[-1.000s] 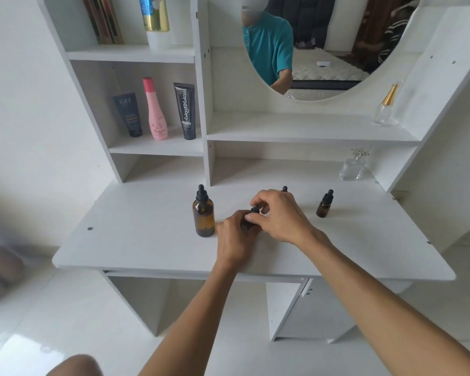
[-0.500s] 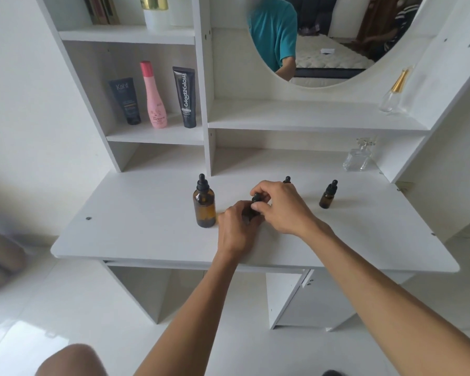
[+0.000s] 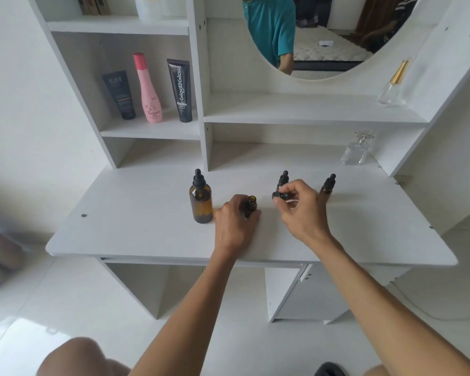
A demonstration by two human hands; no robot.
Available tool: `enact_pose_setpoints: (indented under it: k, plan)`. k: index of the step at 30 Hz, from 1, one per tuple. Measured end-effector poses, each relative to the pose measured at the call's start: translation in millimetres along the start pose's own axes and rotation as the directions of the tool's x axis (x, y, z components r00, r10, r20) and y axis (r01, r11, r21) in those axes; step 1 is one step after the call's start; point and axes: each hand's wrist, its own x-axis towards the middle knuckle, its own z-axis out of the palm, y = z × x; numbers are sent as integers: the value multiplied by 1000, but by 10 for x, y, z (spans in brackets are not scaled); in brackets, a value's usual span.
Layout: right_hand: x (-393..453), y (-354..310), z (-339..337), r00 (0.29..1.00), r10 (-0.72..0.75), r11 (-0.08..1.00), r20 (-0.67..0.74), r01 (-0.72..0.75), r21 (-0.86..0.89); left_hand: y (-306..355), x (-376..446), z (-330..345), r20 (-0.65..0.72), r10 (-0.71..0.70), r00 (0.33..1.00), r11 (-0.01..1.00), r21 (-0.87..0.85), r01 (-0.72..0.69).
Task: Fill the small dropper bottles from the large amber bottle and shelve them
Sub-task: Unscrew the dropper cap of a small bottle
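Observation:
The large amber bottle [image 3: 200, 202] stands capped on the white desk [image 3: 136, 229], left of my hands. My left hand [image 3: 235, 222] grips a small dropper bottle [image 3: 250, 205] upright on the desk; its neck is uncapped. My right hand [image 3: 300, 206] holds that bottle's black dropper cap [image 3: 280, 196] just to the right of the neck, lying sideways with its glass tube pointing left. Two more small dropper bottles stand capped behind: one [image 3: 282, 180] partly hidden by my right hand, the other [image 3: 328, 184] further right.
Two dark tubes [image 3: 119, 95] and a pink bottle [image 3: 148, 89] stand on the left shelf. A clear perfume bottle [image 3: 356, 150] sits at the desk's back right; a gold-capped one [image 3: 393, 84] leans on the bare middle shelf [image 3: 296, 109]. The mirror shows a person in a teal shirt.
The cap has come off the small bottle: my right hand lifted it away to the right while my left hand kept the bottle still. The camera tilted down slightly.

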Motion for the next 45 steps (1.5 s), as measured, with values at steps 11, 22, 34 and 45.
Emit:
enact_pose_setpoints:
  k: [11,22,34,45]
  plan:
    - [-109,329,210,999,-40,994,22,42,-96,19,0,13,-12,-3,1000,1000,20,3]
    - [-141,345,195,999,-42,994,19,44,-97,33,-10,9,-18,5,1000,999,51,-4]
    - [-291,254,51,998,-63,995,7,64,-80,3,-7,21,-8,8,1000,999,41,-8]
    - [-139,-570,180,970,-243,970,19,243,19,-135,-395,-131,9,2,1000,994,106,-3]
